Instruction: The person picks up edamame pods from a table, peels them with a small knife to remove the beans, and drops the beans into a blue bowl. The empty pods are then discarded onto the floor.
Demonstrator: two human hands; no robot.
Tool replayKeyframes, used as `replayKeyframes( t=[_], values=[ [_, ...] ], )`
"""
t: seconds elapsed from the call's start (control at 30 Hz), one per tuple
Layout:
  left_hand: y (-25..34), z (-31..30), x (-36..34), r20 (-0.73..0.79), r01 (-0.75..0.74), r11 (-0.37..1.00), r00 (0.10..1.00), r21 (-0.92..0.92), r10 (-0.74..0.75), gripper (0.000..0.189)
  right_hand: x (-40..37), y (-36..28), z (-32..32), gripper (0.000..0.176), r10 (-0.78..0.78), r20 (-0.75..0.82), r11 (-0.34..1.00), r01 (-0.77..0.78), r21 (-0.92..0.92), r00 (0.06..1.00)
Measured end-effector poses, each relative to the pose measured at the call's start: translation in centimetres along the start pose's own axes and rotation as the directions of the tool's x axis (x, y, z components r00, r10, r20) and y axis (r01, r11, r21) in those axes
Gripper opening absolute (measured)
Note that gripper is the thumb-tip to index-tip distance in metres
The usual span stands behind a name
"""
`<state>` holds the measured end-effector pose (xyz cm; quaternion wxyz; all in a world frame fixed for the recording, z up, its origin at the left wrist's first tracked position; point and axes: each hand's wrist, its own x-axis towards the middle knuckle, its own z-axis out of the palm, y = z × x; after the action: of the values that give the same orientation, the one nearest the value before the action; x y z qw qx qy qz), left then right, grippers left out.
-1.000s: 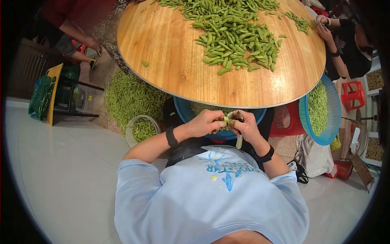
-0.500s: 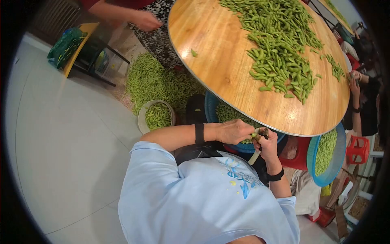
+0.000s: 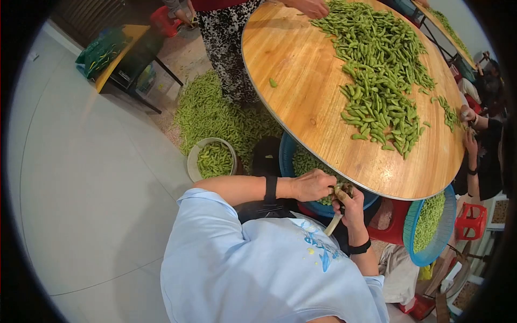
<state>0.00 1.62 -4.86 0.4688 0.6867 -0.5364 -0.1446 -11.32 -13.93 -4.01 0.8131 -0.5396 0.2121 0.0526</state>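
Observation:
Close together over a blue basin (image 3: 288, 156), my left hand (image 3: 312, 185) and my right hand (image 3: 351, 207) meet with bent, pinching fingers. A green soybean pod (image 3: 337, 189), mostly covered by the fingers, is between their tips. My right hand is closed around a slim pale-handled tool (image 3: 333, 224), its handle sticking out below the palm; the tool's other end is hidden. Shelled green beans (image 3: 306, 161) fill part of the basin, which sits partly under the table's rim.
A round wooden table (image 3: 291, 81) bears a long heap of soybean pods (image 3: 382, 81). More pods (image 3: 202, 110) cover the floor beside a white bucket (image 3: 193, 167). At right are another blue basin (image 3: 449, 215) and a red stool (image 3: 472, 222). A person's hand (image 3: 312, 7) reaches over the table.
The view has shifted, so the table sits lower and further right. The other person's hand has moved from beside the table to the pod heap. My hands stay together.

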Motion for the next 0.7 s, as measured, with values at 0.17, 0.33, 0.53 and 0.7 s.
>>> replayKeyframes(
  t=[0.17,0.33,0.53,0.7],
  values=[
    [-0.2,0.4,0.4,-0.032,0.134,0.990,0.990,-0.045,-0.136,0.014,0.8,1.5,-0.4,0.009,-0.063,0.013,0.992,0.064,-0.105,0.998],
    [-1.1,1.0,0.5,0.243,0.609,0.701,0.792,-0.370,-0.560,0.022,0.6,0.5,-0.2,0.012,0.002,0.021,0.989,0.001,-0.146,1.000],
    [-1.9,-0.2,-0.7,0.511,0.849,0.399,0.528,-0.347,-0.678,0.022,0.8,2.1,-1.7,0.013,0.193,0.079,0.896,-0.143,-0.421,0.978],
    [-1.7,-7.7,-4.5,0.069,0.752,0.657,0.659,-0.044,-0.749,0.020,0.2,4.0,-4.5,0.020,-0.133,0.047,0.541,0.112,-0.834,0.990]
  ],
)
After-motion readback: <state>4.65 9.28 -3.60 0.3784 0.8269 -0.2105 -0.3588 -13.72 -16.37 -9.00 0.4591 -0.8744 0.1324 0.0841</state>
